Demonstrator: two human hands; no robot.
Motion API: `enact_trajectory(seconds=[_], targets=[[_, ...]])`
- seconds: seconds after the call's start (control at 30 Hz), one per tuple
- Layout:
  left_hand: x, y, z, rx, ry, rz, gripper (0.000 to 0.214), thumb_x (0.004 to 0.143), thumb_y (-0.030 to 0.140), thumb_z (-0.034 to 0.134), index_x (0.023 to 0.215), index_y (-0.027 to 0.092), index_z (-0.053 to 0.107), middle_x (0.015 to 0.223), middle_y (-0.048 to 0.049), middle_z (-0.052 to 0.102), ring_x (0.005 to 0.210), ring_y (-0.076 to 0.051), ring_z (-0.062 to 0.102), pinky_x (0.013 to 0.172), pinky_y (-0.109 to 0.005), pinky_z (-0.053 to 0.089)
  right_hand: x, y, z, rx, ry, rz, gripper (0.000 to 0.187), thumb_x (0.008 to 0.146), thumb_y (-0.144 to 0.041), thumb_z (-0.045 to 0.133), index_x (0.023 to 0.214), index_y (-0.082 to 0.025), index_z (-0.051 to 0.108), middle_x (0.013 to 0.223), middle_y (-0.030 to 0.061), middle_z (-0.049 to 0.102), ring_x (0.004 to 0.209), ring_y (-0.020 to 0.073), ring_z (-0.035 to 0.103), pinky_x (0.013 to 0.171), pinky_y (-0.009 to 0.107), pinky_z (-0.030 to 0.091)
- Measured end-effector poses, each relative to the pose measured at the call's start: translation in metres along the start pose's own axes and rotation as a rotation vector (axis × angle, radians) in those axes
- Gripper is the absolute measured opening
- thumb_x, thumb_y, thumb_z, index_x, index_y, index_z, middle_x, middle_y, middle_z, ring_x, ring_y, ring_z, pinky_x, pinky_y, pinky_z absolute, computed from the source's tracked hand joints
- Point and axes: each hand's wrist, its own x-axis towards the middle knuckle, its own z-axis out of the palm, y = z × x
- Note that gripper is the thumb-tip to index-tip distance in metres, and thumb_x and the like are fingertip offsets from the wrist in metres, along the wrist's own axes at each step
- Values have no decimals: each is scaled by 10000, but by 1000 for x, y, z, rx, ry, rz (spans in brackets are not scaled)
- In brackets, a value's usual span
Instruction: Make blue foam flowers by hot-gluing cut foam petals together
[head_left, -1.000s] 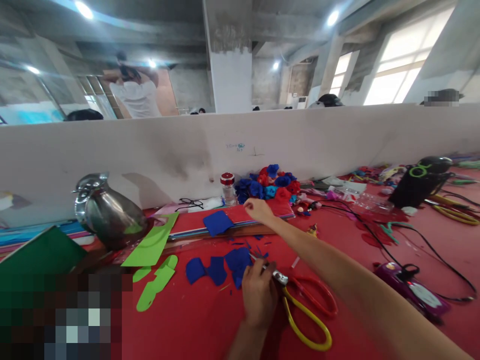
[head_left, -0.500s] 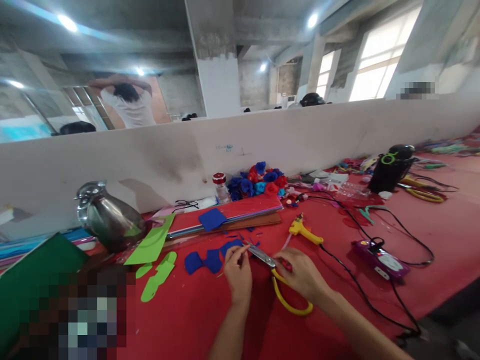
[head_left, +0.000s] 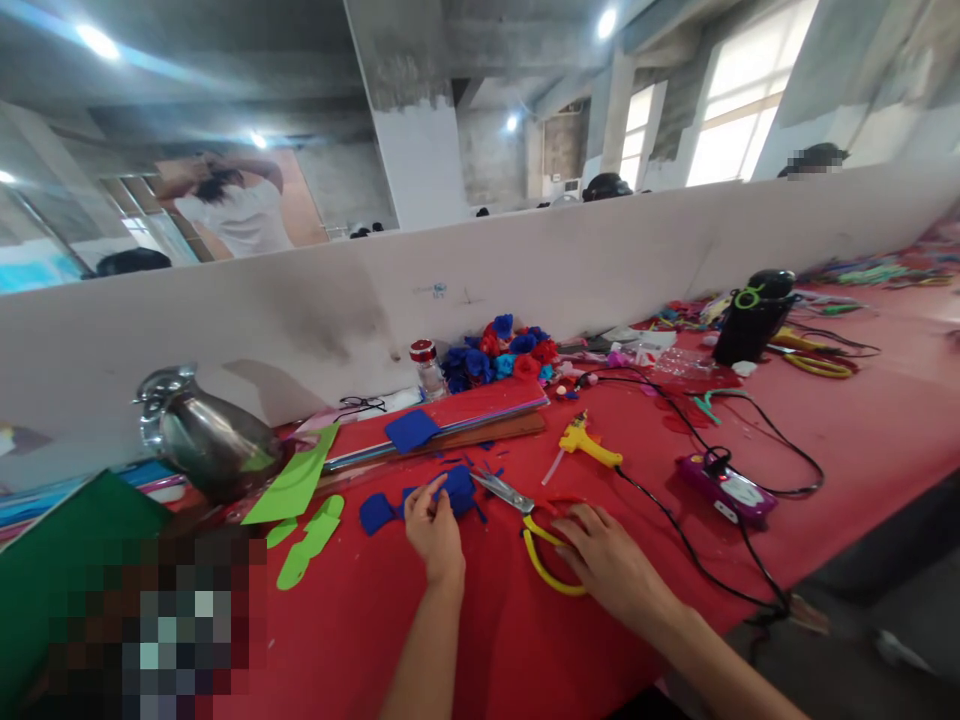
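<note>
My left hand [head_left: 437,530] is over several cut blue pieces [head_left: 379,513]. Its thumb and bent fingers are drawn together at a blue piece [head_left: 460,490] on the red tabletop. A pair of scissors [head_left: 512,494] with yellow handles lies to the right, blades slightly apart and pointing toward the blue pieces. My right hand [head_left: 611,552] rests beside the scissors' handles, fingers stretched out and partly over one loop, not gripping it. Narrow blue scraps lie near the blade tips. A blue square [head_left: 412,430] sits on a stack of coloured sheets [head_left: 495,413].
Beyond the scissors are a yellow glue gun [head_left: 589,443] and a purple power strip [head_left: 726,489] with black cords. Light green pieces [head_left: 309,545], a metal jug [head_left: 214,435], a red-capped jar [head_left: 427,370], blue and red flowers [head_left: 499,355] and a black bottle [head_left: 754,318] also stand around.
My right hand has let go of the scissors, which now lie on the table with blades parted. The left hand has moved from the blade tips onto the blue pieces. The view has shifted slightly.
</note>
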Motion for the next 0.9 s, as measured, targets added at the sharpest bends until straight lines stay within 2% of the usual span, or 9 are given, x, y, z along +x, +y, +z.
enact_trajectory(seconds=[0.27, 0.37, 0.47, 0.53, 0.6, 0.67, 0.73, 0.9], targets=[[-2, 5, 1, 91, -38, 52, 215, 704, 220, 569, 828, 195, 743, 837, -1, 478, 581, -87, 412, 576, -248, 428, -6, 5, -15, -115, -56, 93, 366, 916, -206, 431, 1245, -241, 588, 1143, 120, 638, 983, 282, 607, 854, 430, 498], [-3, 6, 0, 128, -38, 93, 225, 709, 238, 567, 835, 192, 747, 830, -10, 495, 615, -104, 437, 616, -254, 452, 0, 15, -16, -104, -37, 119, 355, 908, -169, 421, 1207, -213, 608, 1138, 122, 649, 1011, 272, 605, 889, 423, 479], [-1, 4, -1, 166, -46, 76, 256, 705, 249, 565, 867, 188, 753, 846, -19, 517, 629, -111, 461, 645, -265, 465, 9, 24, -17, -71, -47, 109, 351, 901, -143, 414, 1177, -199, 624, 1134, 114, 660, 1027, 257, 608, 919, 414, 460], [1, 3, -2, 161, -118, 27, 283, 704, 261, 571, 913, 190, 748, 883, -29, 559, 622, -114, 476, 639, -273, 471, 12, 28, -19, -35, -63, 115, 361, 893, -137, 417, 1181, -207, 624, 1159, 105, 656, 1047, 255, 606, 922, 401, 456], [4, 4, -5, 169, -234, 12, 281, 702, 245, 576, 920, 196, 746, 915, -44, 621, 693, -142, 542, 698, -293, 490, 12, 30, -23, -1, -77, 142, 361, 885, -143, 426, 1172, -218, 633, 1181, 100, 651, 1069, 258, 600, 917, 389, 456], [8, 6, -9, 214, -366, 54, 237, 701, 206, 574, 859, 205, 751, 905, -52, 672, 802, -181, 598, 790, -328, 496, 11, 32, -27, 22, -89, 178, 353, 884, -161, 427, 1153, -231, 644, 1179, 96, 652, 1056, 255, 610, 901, 377, 461], [12, 8, -12, 292, -440, 141, 217, 711, 166, 553, 788, 216, 750, 869, -51, 696, 863, -204, 617, 856, -363, 489, 10, 32, -30, 40, -97, 205, 347, 881, -173, 429, 1140, -232, 651, 1168, 100, 653, 1018, 244, 624, 884, 368, 467], [14, 7, -13, 385, -322, 311, 260, 758, 160, 512, 840, 210, 754, 864, -67, 683, 858, -212, 624, 854, -384, 505, 18, 30, -31, 54, -71, 208, 321, 853, -169, 450, 1065, -215, 686, 1084, 115, 665, 993, 255, 617, 894, 390, 453]])
